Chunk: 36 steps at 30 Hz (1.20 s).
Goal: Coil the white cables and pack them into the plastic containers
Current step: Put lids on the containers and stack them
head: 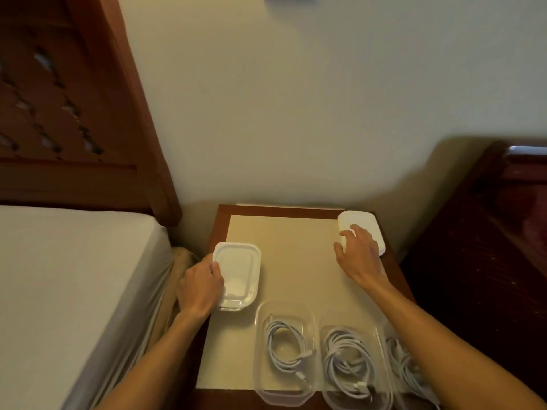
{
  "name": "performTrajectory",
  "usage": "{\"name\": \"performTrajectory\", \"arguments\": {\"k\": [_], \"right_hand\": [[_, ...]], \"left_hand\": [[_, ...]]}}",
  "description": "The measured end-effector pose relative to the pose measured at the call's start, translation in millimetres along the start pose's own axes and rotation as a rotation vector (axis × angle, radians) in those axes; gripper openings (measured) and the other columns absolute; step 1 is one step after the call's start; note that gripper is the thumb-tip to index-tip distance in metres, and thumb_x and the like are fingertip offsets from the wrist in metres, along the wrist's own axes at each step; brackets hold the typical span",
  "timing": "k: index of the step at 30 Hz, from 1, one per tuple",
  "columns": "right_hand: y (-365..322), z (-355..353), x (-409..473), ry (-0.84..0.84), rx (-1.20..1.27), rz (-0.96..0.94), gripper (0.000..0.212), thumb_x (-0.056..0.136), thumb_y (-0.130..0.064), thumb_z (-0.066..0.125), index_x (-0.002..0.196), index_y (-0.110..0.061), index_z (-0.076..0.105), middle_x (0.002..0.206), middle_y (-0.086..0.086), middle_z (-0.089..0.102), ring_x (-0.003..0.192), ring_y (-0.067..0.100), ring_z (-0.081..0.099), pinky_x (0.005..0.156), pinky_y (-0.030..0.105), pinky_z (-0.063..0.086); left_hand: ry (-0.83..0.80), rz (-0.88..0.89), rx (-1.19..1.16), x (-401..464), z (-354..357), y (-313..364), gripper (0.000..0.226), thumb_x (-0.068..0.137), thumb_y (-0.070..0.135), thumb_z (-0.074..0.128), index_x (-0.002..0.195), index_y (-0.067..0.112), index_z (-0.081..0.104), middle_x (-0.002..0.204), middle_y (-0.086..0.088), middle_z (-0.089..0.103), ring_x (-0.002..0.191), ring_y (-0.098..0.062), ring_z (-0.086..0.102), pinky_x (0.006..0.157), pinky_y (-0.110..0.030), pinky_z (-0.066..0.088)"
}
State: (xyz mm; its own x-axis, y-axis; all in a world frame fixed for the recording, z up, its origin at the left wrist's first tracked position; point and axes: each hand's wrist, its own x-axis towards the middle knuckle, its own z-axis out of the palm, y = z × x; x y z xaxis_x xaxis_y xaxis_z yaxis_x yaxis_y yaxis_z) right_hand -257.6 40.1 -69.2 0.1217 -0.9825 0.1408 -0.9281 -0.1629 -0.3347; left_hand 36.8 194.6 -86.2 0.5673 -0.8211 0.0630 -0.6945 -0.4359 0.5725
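The left hand [204, 284] grips a container [236, 275]; the right hand [359, 254], fingers spread, rests on the lid stack [359, 224], lying far right.

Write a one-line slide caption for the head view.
Left hand grips a lidded container, right hand reaches the lid stack; coiled white cables fill open containers.

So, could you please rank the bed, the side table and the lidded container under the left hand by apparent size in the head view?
1. Bed, though it is cut off by the frame.
2. Side table.
3. Lidded container, clearly the smallest.
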Motion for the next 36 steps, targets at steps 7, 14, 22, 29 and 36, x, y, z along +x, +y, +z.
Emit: {"name": "performTrajectory", "arguments": {"k": [7, 14, 22, 29, 36], "right_hand": [[20.0, -2.7, 48.3, -0.151, -0.115, 0.339, 0.096, 0.074, -0.070, 0.064, 0.141, -0.008, 0.034, 0.153, 0.019, 0.025, 0.137, 0.041, 0.028, 0.109, 0.053, 0.034], [20.0, -15.9, 50.1, -0.154, -0.031, 0.452, 0.097, 0.069, -0.052, 0.079, 0.141, -0.006, 0.031, 0.140, 0.019, 0.037, 0.127, 0.037, 0.036, 0.104, 0.045, 0.036], [15.6, -22.5, 34.2, -0.362, -0.039, 0.463, 0.122, 0.064, -0.055, 0.082, 0.152, -0.029, 0.000, 0.145, 0.020, 0.017, 0.130, 0.036, 0.027, 0.103, 0.045, 0.034], [11.3, -18.1, 22.9, -0.379, -0.106, 0.429, 0.134, 0.062, -0.066, 0.078, 0.151, -0.027, -0.013, 0.152, 0.021, 0.012, 0.136, 0.034, 0.023, 0.108, 0.046, 0.030], [-4.3, -39.0, 0.7, -0.124, 0.073, 0.302, 0.120, 0.066, -0.066, 0.074, 0.151, -0.030, -0.003, 0.149, 0.013, 0.012, 0.135, 0.034, 0.022, 0.110, 0.053, 0.030]], "left_hand": [[0.138, 0.241, 0.172, -11.8, 2.8, 42.1, 0.051, 0.099, 0.045, 0.038, 0.142, 0.017, 0.045, 0.137, -0.011, 0.048, 0.123, -0.029, 0.047, 0.101, -0.046, 0.043], [-0.192, 0.276, 0.339, -23.9, 31.4, 46.1, 0.073, 0.088, 0.060, -0.003, 0.154, 0.033, 0.010, 0.164, 0.003, 0.001, 0.151, -0.023, -0.005, 0.118, -0.043, -0.009], [-0.159, 0.290, 0.341, -27.5, 32.3, 45.7, 0.073, 0.088, 0.061, -0.001, 0.154, 0.033, 0.014, 0.163, 0.003, 0.005, 0.151, -0.024, -0.001, 0.119, -0.043, -0.007], [-0.152, 0.286, 0.340, -27.2, 32.9, 43.5, 0.071, 0.089, 0.060, 0.000, 0.154, 0.034, 0.013, 0.163, 0.004, 0.005, 0.151, -0.024, -0.002, 0.119, -0.043, -0.007], [-0.153, 0.285, 0.339, -27.8, 33.2, 42.0, 0.071, 0.089, 0.060, 0.002, 0.154, 0.034, 0.014, 0.163, 0.003, 0.005, 0.151, -0.024, -0.001, 0.120, -0.044, -0.005]]}}
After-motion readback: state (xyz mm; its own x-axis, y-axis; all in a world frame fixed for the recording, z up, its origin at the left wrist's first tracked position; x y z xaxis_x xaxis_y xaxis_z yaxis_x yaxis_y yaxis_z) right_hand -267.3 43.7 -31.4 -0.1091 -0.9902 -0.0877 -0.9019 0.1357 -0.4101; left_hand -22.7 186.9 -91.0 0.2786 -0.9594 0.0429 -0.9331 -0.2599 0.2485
